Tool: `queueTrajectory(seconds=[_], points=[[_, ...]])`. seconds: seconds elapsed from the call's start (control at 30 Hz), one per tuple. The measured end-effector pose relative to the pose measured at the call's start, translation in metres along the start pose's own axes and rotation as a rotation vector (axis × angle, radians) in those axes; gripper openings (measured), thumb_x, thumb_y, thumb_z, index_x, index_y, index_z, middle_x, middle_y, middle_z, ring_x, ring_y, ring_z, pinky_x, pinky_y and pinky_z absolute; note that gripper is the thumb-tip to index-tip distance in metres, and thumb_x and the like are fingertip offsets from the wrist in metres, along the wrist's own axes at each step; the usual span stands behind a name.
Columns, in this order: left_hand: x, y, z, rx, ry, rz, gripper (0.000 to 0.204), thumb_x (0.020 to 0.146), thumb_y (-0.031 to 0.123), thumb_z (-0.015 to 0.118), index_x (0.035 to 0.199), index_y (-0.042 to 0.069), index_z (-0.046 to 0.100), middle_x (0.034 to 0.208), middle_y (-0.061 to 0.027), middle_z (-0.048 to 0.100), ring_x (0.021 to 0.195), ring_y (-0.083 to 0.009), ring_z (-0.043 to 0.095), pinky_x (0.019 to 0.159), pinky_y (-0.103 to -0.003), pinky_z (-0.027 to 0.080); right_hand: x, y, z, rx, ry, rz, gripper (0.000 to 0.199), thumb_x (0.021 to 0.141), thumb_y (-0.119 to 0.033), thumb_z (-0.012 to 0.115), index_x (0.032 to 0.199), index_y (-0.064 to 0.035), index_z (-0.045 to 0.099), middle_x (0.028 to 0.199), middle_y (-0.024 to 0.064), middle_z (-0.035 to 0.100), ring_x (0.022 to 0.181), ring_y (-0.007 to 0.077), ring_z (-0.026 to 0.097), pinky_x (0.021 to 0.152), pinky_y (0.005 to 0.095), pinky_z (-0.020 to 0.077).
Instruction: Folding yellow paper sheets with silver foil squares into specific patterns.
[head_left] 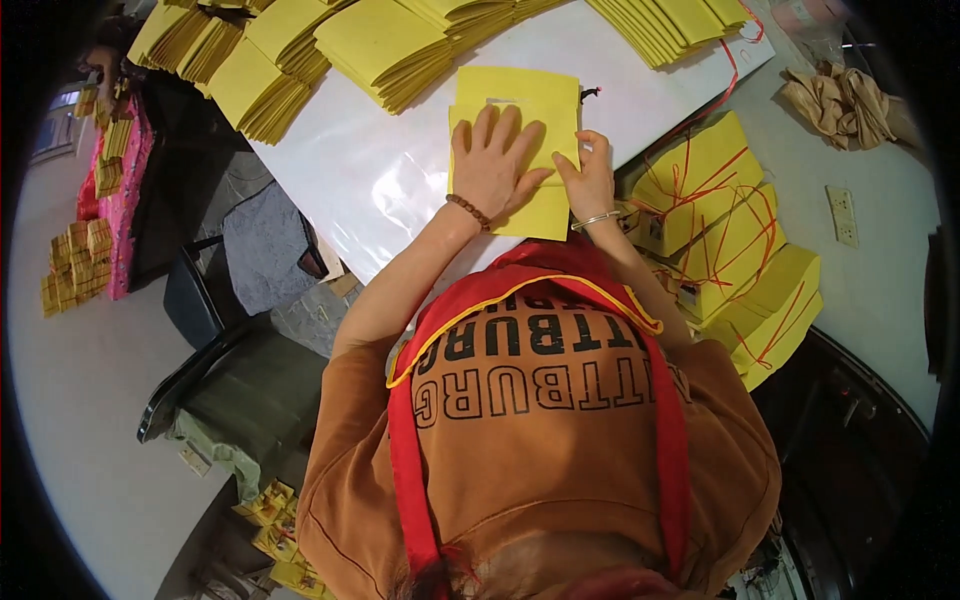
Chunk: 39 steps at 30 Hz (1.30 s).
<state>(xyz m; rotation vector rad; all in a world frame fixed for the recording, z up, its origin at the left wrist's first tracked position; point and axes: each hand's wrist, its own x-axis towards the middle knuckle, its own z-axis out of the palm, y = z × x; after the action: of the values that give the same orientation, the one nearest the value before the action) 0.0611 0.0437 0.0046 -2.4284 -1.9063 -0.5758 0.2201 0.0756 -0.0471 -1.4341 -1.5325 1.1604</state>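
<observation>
A folded yellow paper sheet (525, 88) lies on the white-covered table in front of me, with an upper layer over a lower one. My left hand (492, 160) presses flat on it, fingers spread, a beaded bracelet on the wrist. At the sheet's right edge is my right hand (587, 182), thumb resting on the paper and bent fingers along the border, with a gap between them. A bangle circles that wrist. Just beyond the right fingers, a small dark item with a reddish tip (592, 94) sits by the sheet's edge.
Stacks of folded yellow paper (385, 50) line the far side of the white table (350, 190). Yellow bundles tied with red string (735, 240) stand close on my right. Crumpled brown paper (838, 105) is farther right; a dark chair (245, 400) stands at left.
</observation>
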Motion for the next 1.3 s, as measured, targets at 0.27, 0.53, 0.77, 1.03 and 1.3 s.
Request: queueTrajectory(seconds=[0.27,0.53,0.77,1.03,1.3], points=[[-0.009,-0.005,0.017,0.040,-0.083,-0.032,0.059,0.079,0.050,0.053,0.128,0.019,0.042,0.133,-0.0118,0.035,0.123,-0.0342,0.029,0.097,-0.055,0.021,-0.004,-0.048,-0.015,-0.361,-0.017,0.019,0.047,0.078,-0.022,0.062,0.116,-0.0070,0.039,0.110,0.0171,0.055,0.095,0.0314,0.055,0.076,0.0412,0.0426],[-0.009,-0.008,0.022,0.047,-0.191,-0.041,0.053,0.081,0.030,0.049,0.130,0.013,0.037,0.137,-0.0110,0.031,0.128,-0.0337,0.023,0.100,-0.055,0.014,0.003,-0.031,0.011,-0.699,-0.300,-0.746,0.062,0.083,-0.040,0.050,0.132,-0.0062,0.033,0.140,0.0140,0.028,0.130,0.0293,0.025,0.105,0.0488,0.0146],[-0.011,-0.030,0.022,-0.509,-0.070,-0.134,0.056,0.082,0.024,0.046,0.132,0.006,0.032,0.135,-0.0118,0.035,0.128,-0.0308,0.025,0.104,-0.045,0.012,0.004,-0.019,0.017,-0.787,-0.323,-0.634,0.062,0.087,-0.042,0.042,0.134,-0.0029,0.031,0.142,0.0174,0.023,0.131,0.0324,0.022,0.106,0.0486,0.0113],[-0.022,-0.038,0.006,-0.610,-0.042,-0.205,0.054,0.089,0.034,0.042,0.135,0.008,0.031,0.139,-0.0151,0.029,0.131,-0.0303,0.022,0.105,-0.045,0.012,0.004,-0.029,0.020,-0.901,-0.362,-0.595,0.063,0.081,-0.043,0.052,0.133,-0.0111,0.035,0.142,0.0146,0.024,0.133,0.0292,0.018,0.106,0.0490,0.0103],[-0.037,-0.046,0.011,-0.105,-0.123,-0.029,0.060,0.086,0.049,0.045,0.135,0.017,0.034,0.141,-0.0158,0.024,0.130,-0.0366,0.019,0.100,-0.052,0.021,0.006,-0.027,0.021,-0.898,-0.326,-0.663,0.061,0.083,-0.043,0.048,0.133,-0.0113,0.035,0.142,0.0145,0.023,0.132,0.0302,0.018,0.106,0.0503,0.0105]])
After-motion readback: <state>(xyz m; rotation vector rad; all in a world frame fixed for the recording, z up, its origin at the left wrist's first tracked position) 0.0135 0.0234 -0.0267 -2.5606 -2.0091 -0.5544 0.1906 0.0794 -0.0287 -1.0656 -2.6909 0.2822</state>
